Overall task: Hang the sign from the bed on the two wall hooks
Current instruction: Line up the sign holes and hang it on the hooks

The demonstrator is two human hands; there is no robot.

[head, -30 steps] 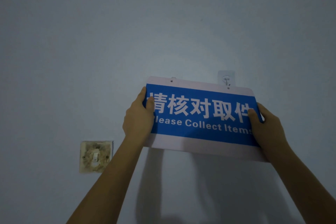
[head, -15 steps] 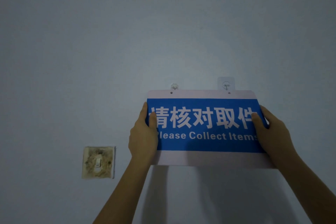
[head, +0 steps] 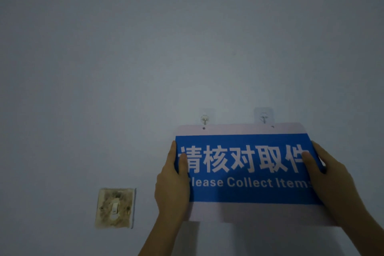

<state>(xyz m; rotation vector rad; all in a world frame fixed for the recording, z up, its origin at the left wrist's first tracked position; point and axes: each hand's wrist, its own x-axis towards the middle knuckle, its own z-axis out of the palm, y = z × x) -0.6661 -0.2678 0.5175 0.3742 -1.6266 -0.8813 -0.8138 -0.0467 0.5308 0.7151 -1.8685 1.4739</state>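
Observation:
A white sign with a blue panel reading "Please Collect Items" (head: 245, 191) is held flat against the wall. My left hand (head: 172, 185) grips its left edge, thumb on the front. My right hand (head: 332, 185) grips its right edge the same way. Two clear adhesive hooks are stuck on the wall just above the sign's top edge: the left hook (head: 204, 118) and the right hook (head: 264, 117). The sign's two small holes sit right below the hooks. The sign is level.
A dirty, stained light switch plate (head: 114, 208) is on the wall to the lower left of the sign. The rest of the grey wall is bare.
The sign has gone from tilted to level and has dropped slightly, so both hooks now show in full above its top edge. Both hands keep their grip.

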